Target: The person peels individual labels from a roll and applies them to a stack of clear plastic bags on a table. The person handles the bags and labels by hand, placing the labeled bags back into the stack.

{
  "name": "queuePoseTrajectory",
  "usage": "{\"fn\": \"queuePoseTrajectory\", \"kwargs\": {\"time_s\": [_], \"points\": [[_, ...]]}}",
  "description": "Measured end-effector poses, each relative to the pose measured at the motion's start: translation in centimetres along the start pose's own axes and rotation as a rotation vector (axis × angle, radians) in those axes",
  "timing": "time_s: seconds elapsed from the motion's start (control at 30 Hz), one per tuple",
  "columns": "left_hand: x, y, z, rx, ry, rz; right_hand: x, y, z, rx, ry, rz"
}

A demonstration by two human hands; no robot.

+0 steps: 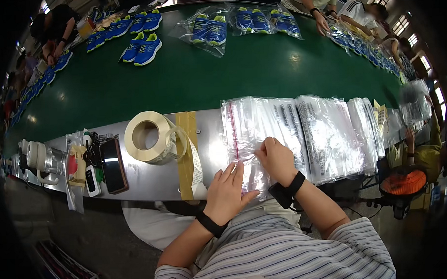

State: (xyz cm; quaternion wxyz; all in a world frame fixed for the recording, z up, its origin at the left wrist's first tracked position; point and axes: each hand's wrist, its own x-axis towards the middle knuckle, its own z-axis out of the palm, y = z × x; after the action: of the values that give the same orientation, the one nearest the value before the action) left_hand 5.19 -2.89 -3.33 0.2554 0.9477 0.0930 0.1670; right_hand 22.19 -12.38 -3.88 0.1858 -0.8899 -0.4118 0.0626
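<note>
Right now both hands work on the top clear plastic zip bag [248, 153], which lies on a stack of such bags at the near edge of the metal table [151, 179]. The left hand [228, 191] lies flat on the bag's lower end, fingers spread and holding nothing, pinning it down. The right hand [277, 159] pinches the film near the bag's middle between thumb and fingertips. Peeling only one layer looks best done with the left palm kept firm, so the sheets beneath do not slide.

Further stacks of clear printed bags [329, 136] lie just beside, to the right. A cream roll of stickers [147, 137] sits near on the left, its strip trailing toward the left wrist, with a dark phone [113, 165] beyond. Blue and green sports shoes [142, 48] rest well apart on the green conveyor belt [192, 81].
</note>
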Motion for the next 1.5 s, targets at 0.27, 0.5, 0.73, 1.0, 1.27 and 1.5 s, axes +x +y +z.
{"fn": "queuePoseTrajectory", "kwargs": {"time_s": [0.27, 0.5, 0.73, 1.0, 1.27, 1.5], "points": [[-0.8, -0.4, -1.0, -0.067, 0.001, 0.014, -0.7, 2.5, -1.9, 0.151, 0.129, 0.085], [7.2, 3.6, -4.2, -1.207, -0.213, 0.006, -0.9, 3.6, -2.0, 0.427, 0.098, -0.309], [10.8, -1.8, 6.9, -1.911, -0.516, -0.531, -1.3, 6.1, -3.4, 0.992, -0.121, 0.370], [13.4, 2.7, 5.0, -1.185, -0.478, -0.688, -2.6, 6.5, -9.1, 1.003, 0.127, -0.017], [11.3, 0.8, 5.4, -2.244, -0.565, -0.688, -5.2, 3.8, -7.2, 0.572, -0.095, -0.275], [4.4, 1.5, -2.4, -1.766, -0.088, -0.566, -4.8, 1.1, -5.9, 0.092, 0.179, -0.384]]}}
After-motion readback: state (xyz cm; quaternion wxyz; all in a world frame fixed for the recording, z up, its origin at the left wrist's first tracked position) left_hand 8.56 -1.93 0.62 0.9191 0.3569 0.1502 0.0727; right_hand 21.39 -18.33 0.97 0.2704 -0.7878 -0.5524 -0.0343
